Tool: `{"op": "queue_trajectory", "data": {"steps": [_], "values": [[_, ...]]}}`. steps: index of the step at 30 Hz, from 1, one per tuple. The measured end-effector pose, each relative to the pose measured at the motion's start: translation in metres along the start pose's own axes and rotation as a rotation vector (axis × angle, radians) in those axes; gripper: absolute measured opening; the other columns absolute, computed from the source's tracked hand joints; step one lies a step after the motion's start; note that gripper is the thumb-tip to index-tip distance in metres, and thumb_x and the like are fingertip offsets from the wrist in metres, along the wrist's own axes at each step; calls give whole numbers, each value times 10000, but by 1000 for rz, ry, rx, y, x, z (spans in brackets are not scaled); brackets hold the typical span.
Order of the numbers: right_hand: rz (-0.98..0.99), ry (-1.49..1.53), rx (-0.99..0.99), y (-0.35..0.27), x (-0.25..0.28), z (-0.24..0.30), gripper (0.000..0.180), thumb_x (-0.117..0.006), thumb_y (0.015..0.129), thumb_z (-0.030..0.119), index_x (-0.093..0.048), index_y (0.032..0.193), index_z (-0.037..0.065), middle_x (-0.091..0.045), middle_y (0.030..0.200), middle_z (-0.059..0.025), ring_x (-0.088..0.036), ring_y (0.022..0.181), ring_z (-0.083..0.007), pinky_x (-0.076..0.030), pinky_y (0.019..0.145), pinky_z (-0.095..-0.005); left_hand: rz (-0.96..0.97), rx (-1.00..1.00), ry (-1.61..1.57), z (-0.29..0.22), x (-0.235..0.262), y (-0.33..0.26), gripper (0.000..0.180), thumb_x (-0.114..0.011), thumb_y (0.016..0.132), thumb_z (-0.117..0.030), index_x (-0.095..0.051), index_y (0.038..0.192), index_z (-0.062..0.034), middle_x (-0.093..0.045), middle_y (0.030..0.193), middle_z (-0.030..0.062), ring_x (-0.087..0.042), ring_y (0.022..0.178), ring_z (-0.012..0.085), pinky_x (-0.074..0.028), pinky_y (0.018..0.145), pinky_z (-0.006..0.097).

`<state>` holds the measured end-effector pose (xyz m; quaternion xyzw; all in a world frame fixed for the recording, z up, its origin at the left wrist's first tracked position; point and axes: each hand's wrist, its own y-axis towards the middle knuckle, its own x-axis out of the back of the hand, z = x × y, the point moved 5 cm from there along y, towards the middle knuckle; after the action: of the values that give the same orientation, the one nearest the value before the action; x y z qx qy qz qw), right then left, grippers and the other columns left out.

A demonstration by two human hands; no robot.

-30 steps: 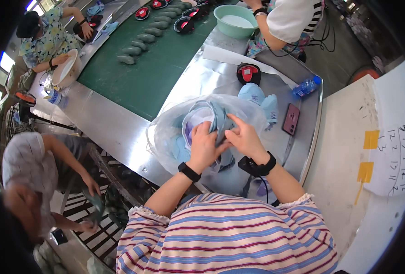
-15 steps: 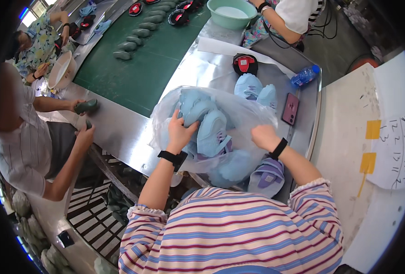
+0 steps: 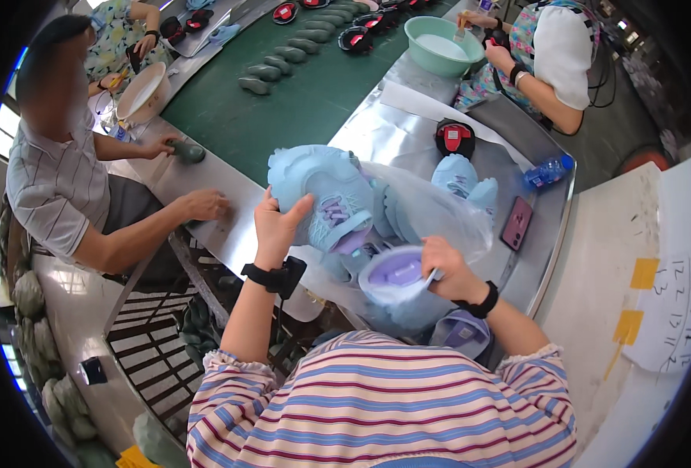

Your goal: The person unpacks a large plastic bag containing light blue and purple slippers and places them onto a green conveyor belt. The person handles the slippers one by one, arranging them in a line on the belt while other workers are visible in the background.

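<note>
Nearest, the right hand (image 3: 445,269) grips the edge of a clear plastic bag (image 3: 431,214) at a lilac shoe (image 3: 392,273) lying sole-side up in its mouth. Just beyond, the left hand (image 3: 277,222) is closed on a pale blue sneaker (image 3: 322,195) with purple laces, lifted over the steel worktop (image 3: 392,136). Farther off lie a red-and-black shoe (image 3: 456,139), then a green conveyor belt (image 3: 306,86) carrying grey-green soles (image 3: 271,72).

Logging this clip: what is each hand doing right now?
Left hand: closed on a light blue shoe.
Right hand: gripping the clear plastic bag.
</note>
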<state>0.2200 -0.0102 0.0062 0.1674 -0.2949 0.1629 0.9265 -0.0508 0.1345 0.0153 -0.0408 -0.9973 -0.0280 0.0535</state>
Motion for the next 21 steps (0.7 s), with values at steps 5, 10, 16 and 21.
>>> {"op": "queue_trajectory", "data": {"steps": [5, 10, 16, 21], "values": [[-158, 166, 70, 75, 42, 70, 221, -679, 564, 7, -559, 730, 92, -433, 1231, -146, -404, 1116, -348, -341, 933, -471, 114, 1, -29, -21, -27, -19, 311, -655, 812, -255, -627, 861, 50, -601, 958, 80, -545, 828, 120, -437, 709, 268], [-395, -368, 259, 61, -2, 69, 204, -608, 518, -27, -552, 672, 94, -512, 1013, -94, -484, 959, -327, -336, 952, -457, 15, 156, -239, -25, -36, -22, 434, -449, 927, -363, -585, 995, 44, -602, 977, 65, -535, 858, 142, -398, 807, 261], [-157, 141, 141, 34, 18, 56, 211, -648, 526, -34, -565, 676, 90, -523, 938, -72, -515, 881, -251, -364, 932, -416, 159, -127, -68, -17, 16, 6, 422, -456, 930, -357, -624, 859, 24, -606, 1024, 67, -529, 947, 148, -390, 881, 293], [-119, 394, -109, 77, 65, 56, 295, -728, 541, -19, -602, 800, 43, -540, 1127, -78, -532, 954, -182, -385, 893, -314, 515, -342, 49, -67, -24, -5, 469, -510, 890, -387, -618, 788, 58, -621, 992, 89, -534, 983, 202, -296, 1006, 354]]}}
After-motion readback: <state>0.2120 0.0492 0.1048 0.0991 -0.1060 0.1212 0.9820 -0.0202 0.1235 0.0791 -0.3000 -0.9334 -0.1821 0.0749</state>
